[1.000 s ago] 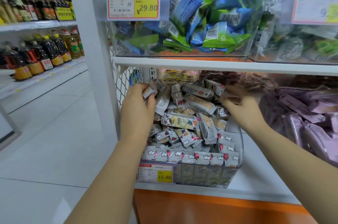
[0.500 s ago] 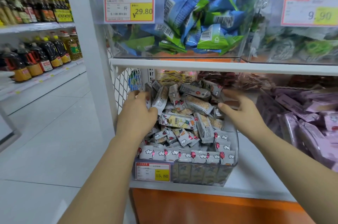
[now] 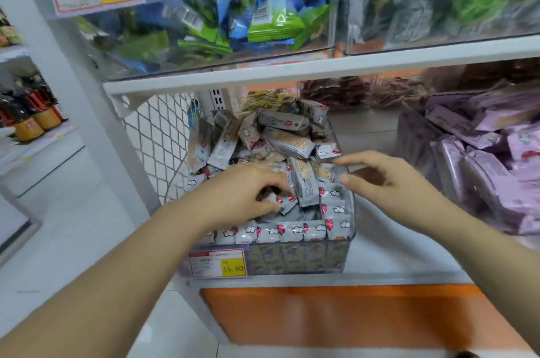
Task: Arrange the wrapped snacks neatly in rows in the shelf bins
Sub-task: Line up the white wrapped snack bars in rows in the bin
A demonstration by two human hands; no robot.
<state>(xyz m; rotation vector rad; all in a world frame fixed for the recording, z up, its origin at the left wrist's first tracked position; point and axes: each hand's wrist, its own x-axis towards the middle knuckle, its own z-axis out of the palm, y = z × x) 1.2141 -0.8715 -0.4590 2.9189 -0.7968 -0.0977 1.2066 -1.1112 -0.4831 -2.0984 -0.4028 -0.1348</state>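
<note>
Bin [image 3: 347, 252]: clear rigid plastic, rectangular, rounded corners; it stands at the left end of the white lower shelf [image 3: 391, 243], near its front edge
Wrapped snacks [image 3: 292, 141]: small oblong pillow packs in matte grey film with crimped ends, printed with white clouds and red balloons; they lie heaped loose and crosswise from the middle to the back wall of the bin
Front row [image 3: 292, 231]: the same packs stood on end, side by side, along the bin's front wall; a short second file runs up the right wall
Left hand [image 3: 242, 194]: palm down over the middle of the heap, forearm entering from the lower left; its fingers are curled under and grip a few packs beside a tilted one
Right hand [image 3: 388, 179]: palm down above the bin's right rim, fingers loosely spread and holding nothing; contact with the rim cannot be told
Price tag [image 3: 217, 262]: white and yellow card reading 15.80, at the left corner of the bin's front wall
Mesh panel [image 3: 157, 135]: white diamond wire, just left of the bin
Purple packs [image 3: 482, 167]: glossy lilac film, piled at the right end of the shelf
Upper bin [image 3: 333, 7]: clear, on the shelf above, holding blue and green packs [image 3: 263, 15]
</note>
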